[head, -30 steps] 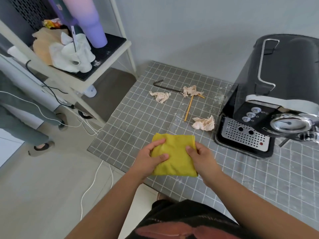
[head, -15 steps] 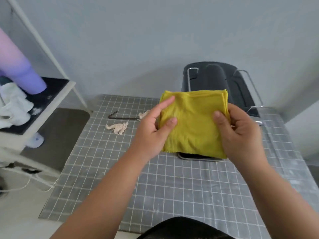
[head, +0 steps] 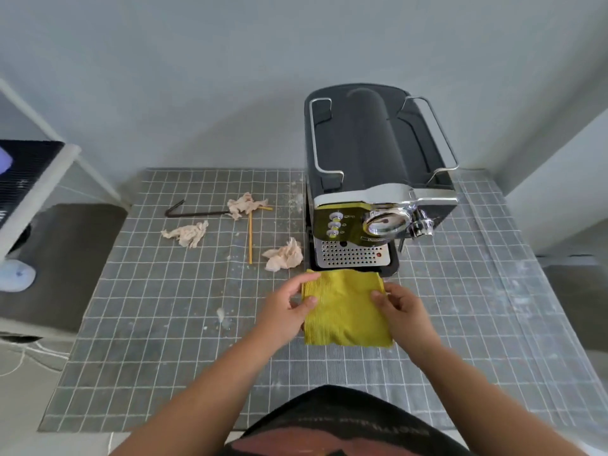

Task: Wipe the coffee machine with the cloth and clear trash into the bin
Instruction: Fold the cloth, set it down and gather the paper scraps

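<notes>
Nearest the camera: a dark shirt hem, both forearms reaching forward over the grey gridded table (head: 158, 340).

Left hand (head: 283, 311) pinches the left edge of the folded yellow cloth (head: 345, 311), thumb on top and fingers curled along the side. Right hand (head: 403, 312) grips the right edge the same way. The cloth is held just in front of the coffee machine (head: 371, 179), its far edge at the machine's drip tray (head: 350, 255); whether it touches the tray cannot be told.

Cloth looks soft, light and ribbed, folded into a thick square pad. Judged: it will drape and unfold if held by one corner, so a palm flat over the folded pad should keep it together for wiping. No slip or breakage risk.

Left of the machine: three crumpled tissues. One (head: 284, 256) lies just beside the base, one (head: 187, 233) farther left, one (head: 245, 205) behind, lying over a thin yellow stick (head: 250, 238) and the end of a dark bent metal rod (head: 187, 212). All light; tissues will crush in a pinch.

Machine itself: black body, chrome rails on top, shiny front reflecting yellow. Wiping looks not yet begun. No bin in view.
</notes>
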A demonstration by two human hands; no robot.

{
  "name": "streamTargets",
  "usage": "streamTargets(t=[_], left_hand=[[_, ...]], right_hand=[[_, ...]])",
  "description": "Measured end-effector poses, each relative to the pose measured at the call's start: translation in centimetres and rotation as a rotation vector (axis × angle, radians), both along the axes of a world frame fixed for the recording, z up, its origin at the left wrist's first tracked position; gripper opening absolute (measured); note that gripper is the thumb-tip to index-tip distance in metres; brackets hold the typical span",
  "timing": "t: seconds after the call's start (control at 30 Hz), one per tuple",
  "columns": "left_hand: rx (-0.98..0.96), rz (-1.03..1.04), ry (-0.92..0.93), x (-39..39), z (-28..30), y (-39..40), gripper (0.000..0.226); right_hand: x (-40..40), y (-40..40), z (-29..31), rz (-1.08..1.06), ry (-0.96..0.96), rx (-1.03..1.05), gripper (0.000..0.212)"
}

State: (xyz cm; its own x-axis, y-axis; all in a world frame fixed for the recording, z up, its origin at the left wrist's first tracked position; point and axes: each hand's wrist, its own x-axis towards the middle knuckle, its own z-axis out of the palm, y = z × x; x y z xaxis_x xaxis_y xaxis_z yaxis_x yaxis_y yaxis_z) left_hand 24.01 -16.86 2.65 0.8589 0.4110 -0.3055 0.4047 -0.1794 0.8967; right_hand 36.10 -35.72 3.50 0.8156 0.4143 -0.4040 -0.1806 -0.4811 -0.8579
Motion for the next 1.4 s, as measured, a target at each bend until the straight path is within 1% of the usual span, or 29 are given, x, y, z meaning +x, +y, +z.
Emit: streamTargets(t=[0.07,0.13,0.2,0.23,0.3,0.37,0.43,0.5,0.53,0.57,0.63,0.67,0.73,0.83,0.9,1.0,1.07,1.1,1.13,1.2,1.27,1.33,1.4], left_hand=[[0.062,-0.023,0.095,-0.2,-1.9,-0.3,0.039],[0.197,-0.090,0.169,-0.1,-3.3,-0.3,0.036],[0.339,-0.124,0.191,-0.1,-3.9,0.0,0.033],[0.377,-0.095,0.193,0.0,-4.1,0.6,0.033],[0.421,0.011,0.184,0.2,-3.8,2.4,0.030],[0.460,0.115,0.152,0.5,-3.3,4.8,0.028],[0.511,0.180,0.145,1.1,-2.9,7.4,0.026],[0.562,0.198,0.143,2.1,-2.4,9.8,0.027],[0.590,0.190,0.141,2.5,-2.1,10.8,0.027],[0.623,0.179,0.142,2.9,-1.9,11.7,0.028],[0.706,0.162,0.177,3.4,-1.6,13.6,0.029],[0.751,0.165,0.220,3.6,-1.6,14.6,0.029],[0.840,0.178,0.333,3.5,-1.6,16.8,0.033],[0.919,0.162,0.444,2.4,-2.3,20.6,0.042],[0.926,0.137,0.493,1.6,-3.2,23.0,0.048],[0.905,0.026,0.624,0.9,-4.9,25.6,0.059],[0.886,-0.024,0.690,0.6,-5.8,26.4,0.059],[0.883,-0.031,0.686,0.4,-6.2,26.6,0.057],[0.881,-0.024,0.645,0.2,-6.6,26.8,0.052],[0.840,0.026,0.474,-0.4,-7.2,27.0,0.040],[0.776,0.115,0.321,-0.9,-7.6,27.2,0.030],[0.705,0.203,0.250,-1.0,-7.3,27.5,0.024],[0.658,0.260,0.224,-0.5,-6.6,27.8,0.021]], right_hand=[[0.3,0.0,-2.6,0.049,0.034,-0.135,0.014],[0.8,0.1,-4.3,0.132,0.008,-0.296,0.023],[1.1,0.4,-4.7,0.185,-0.066,-0.452,0.028],[1.2,0.5,-4.6,0.189,-0.127,-0.492,0.029],[1.1,1.1,-4.0,0.195,-0.290,-0.500,0.031],[0.8,2.5,-3.0,0.255,-0.418,-0.421,0.030],[0.4,4.8,-2.2,0.364,-0.500,-0.324,0.030],[0.1,7.7,-1.5,0.506,-0.568,-0.277,0.032],[0.0,9.3,-1.2,0.602,-0.604,-0.294,0.035],[-0.2,11.0,-1.2,0.720,-0.643,-0.354,0.040],[-0.4,14.0,-1.4,0.937,-0.752,-0.526,0.052],[-0.3,15.3,-1.8,1.000,-0.797,-0.589,0.058],[0.1,17.5,-2.7,1.061,-0.844,-0.673,0.069],[1.0,19.5,-3.8,1.130,-0.903,-0.778,0.075],[1.3,20.4,-4.3,1.140,-0.901,-0.798,0.071],[1.5,21.1,-5.2,1.115,-0.867,-0.752,0.060],[1.5,21.1,-5.8,1.097,-0.877,-0.723,0.055],[1.5,21.1,-6.0,1.087,-0.882,-0.715,0.055],[1.6,21.2,-6.2,1.073,-0.881,-0.710,0.057],[1.8,21.7,-6.1,1.001,-0.855,-0.697,0.056],[2.3,23.0,-5.7,0.847,-0.769,-0.647,0.050],[3.1,24.9,-5.2,0.667,-0.629,-0.533,0.045],[3.8,27.0,-4.9,0.522,-0.533,-0.396,0.042]])
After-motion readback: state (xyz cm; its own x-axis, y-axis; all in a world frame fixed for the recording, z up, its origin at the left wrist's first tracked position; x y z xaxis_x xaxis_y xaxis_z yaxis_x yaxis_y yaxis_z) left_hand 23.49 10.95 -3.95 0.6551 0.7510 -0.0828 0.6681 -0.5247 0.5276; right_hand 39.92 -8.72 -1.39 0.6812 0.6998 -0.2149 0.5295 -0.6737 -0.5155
